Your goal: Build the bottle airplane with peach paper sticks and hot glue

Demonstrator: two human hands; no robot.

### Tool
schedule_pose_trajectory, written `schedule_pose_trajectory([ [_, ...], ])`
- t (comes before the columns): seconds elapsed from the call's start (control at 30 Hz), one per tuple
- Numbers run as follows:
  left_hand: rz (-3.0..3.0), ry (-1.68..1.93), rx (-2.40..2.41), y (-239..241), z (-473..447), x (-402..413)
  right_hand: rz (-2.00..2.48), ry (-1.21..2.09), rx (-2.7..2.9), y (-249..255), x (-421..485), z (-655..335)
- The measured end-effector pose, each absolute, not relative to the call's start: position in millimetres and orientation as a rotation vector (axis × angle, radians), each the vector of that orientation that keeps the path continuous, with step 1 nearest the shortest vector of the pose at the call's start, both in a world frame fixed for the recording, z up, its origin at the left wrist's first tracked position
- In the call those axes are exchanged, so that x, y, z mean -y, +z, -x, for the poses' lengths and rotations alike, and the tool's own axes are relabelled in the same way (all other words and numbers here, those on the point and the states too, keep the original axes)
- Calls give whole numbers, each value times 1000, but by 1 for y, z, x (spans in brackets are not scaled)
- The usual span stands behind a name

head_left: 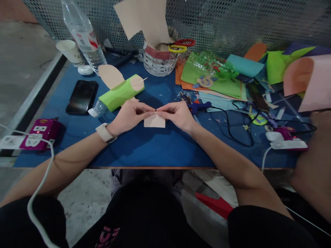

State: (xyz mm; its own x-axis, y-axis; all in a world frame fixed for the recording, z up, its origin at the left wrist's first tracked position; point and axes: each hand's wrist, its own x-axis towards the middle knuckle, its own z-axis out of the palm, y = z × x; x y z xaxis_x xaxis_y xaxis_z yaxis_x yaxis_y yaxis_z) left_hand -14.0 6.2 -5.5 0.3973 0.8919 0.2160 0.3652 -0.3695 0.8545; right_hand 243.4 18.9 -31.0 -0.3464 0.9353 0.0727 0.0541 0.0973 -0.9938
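A small beige piece of paper (154, 122) is pinched along its upper edge by both hands, just above the blue table. My left hand (133, 115), with a white watch band on its wrist, grips the left side between thumb and fingers. On the right side, my right hand (177, 115) pinches the same edge, its fingertips nearly meeting the left ones. Behind my left hand lies a plastic bottle wrapped in green paper (120, 93), with a beige paper oval (111, 76) against it. A blue glue gun (198, 106) lies right of my right hand.
A phone (82, 97), a water bottle (86, 41) and a paper cup (69, 51) stand or lie at left. Scissors (178, 46) rest on a woven basket (159, 62) at the back. Coloured paper (188, 75) and cables cover the right. Another person's arm (314, 162) is at far right.
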Motion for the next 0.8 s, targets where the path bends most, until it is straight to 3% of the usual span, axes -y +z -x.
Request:
schedule_pose_trajectory([
  [0.8, -2136, 917, -1118, -11, 15, -4, 946, 1143, 1765, -30, -12, -241],
])
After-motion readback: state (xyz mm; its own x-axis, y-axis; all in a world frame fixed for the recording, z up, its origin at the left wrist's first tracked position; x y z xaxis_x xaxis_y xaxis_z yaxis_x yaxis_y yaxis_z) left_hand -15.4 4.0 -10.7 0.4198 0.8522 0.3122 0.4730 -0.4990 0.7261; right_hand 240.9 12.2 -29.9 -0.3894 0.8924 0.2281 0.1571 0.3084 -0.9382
